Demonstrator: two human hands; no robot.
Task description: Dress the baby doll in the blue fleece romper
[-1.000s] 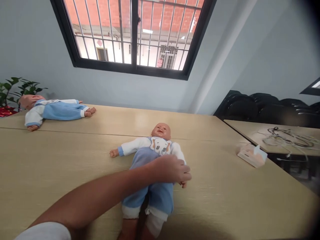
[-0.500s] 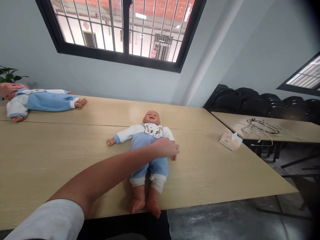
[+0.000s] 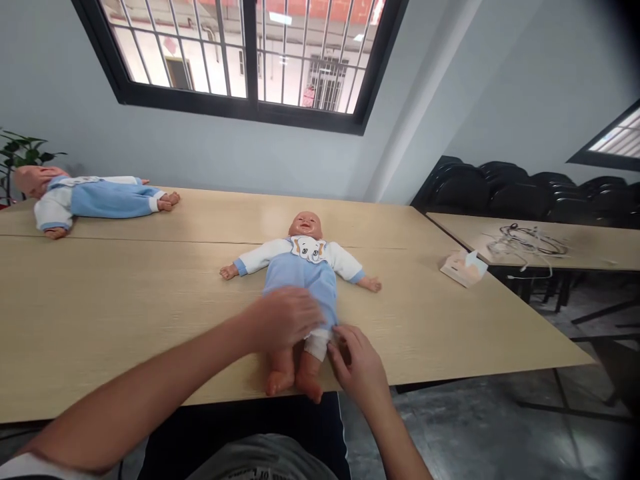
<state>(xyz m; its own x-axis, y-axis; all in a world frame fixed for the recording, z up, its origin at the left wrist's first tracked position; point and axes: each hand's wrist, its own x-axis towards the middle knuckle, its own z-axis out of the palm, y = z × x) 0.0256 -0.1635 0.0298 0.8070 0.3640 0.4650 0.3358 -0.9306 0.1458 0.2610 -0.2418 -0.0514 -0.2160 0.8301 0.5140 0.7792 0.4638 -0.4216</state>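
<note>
A baby doll (image 3: 300, 273) in a light blue and white outfit with an elephant face on the chest lies on its back, feet towards me. My left hand (image 3: 287, 319) is over its lower body and upper legs, palm down and smeared by motion; its fingertips are hard to make out. Beside the leg on the right, my right hand (image 3: 361, 367) has thumb and fingers apart, the tips touching the trouser leg near its white cuff (image 3: 317, 345). The other cuff is hidden behind my left hand. Both doll arms stretch out sideways.
The wooden table (image 3: 150, 320) ends just past the doll's feet. A second doll (image 3: 113, 198) lies at the far left near a plant (image 3: 25, 150). To the right are an open small box (image 3: 463, 270), cables (image 3: 530, 240) on another table and stacked black chairs (image 3: 460, 187).
My left hand has moved from the doll's arm on the right to over its legs, leaving that arm uncovered. My right hand has come into view at the trouser leg.
</note>
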